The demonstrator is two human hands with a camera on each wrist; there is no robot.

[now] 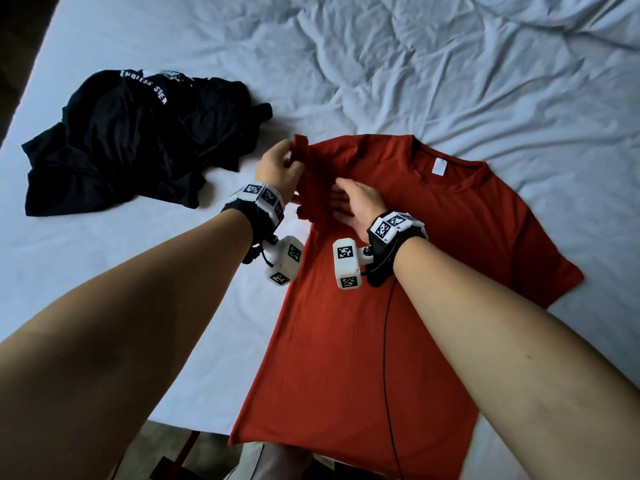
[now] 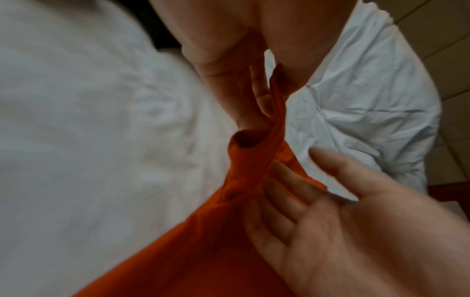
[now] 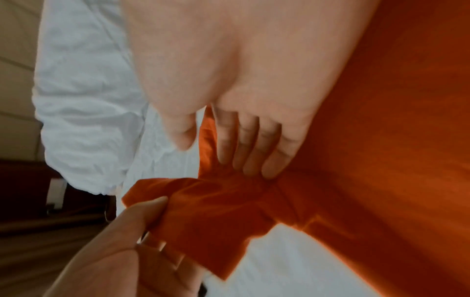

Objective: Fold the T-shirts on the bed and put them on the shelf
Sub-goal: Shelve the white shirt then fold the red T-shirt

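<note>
From the head view, the black shirt reads "ENDLESS"; the rest is unclear. One red shirt lies flat on the bed.

Left wrist view: your left hand pinches its sleeve.

Right wrist view: your right hand presses flat beside the sleeve, fingers straight.

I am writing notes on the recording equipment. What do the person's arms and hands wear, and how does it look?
Both forearms are bare, with no sleeves and no gloves. Each wrist carries a black strap topped with white blocks printed with black square codes. A white camera housing with the same codes hangs below the left wrist, and another below the right wrist. A thin black cable runs down from the right unit.
</note>
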